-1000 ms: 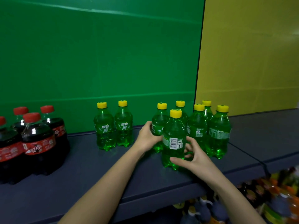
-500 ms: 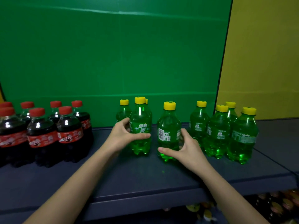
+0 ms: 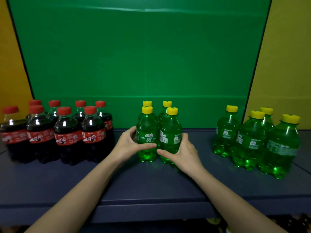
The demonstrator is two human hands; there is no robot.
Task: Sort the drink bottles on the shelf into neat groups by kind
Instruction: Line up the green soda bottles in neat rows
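Observation:
In the middle of the dark shelf (image 3: 151, 185) stands a tight cluster of green bottles with yellow caps, two in front and two behind. My left hand (image 3: 128, 145) wraps the front left green bottle (image 3: 146, 137). My right hand (image 3: 183, 152) wraps the front right green bottle (image 3: 170, 137). The two front bottles touch each other. Several dark cola bottles with red caps (image 3: 65, 135) stand grouped at the left. Several more green bottles (image 3: 252, 140) stand grouped at the right.
A green backboard (image 3: 143, 56) closes the back of the shelf, with yellow panels (image 3: 289, 64) on either side. Bare shelf lies between the three groups and in front of them. More bottles show dimly on a lower level (image 3: 213, 221).
Both hands carried a green bottle each leftward from the right group and set them in front of the two middle green bottles. The view also shifted left, showing more cola bottles.

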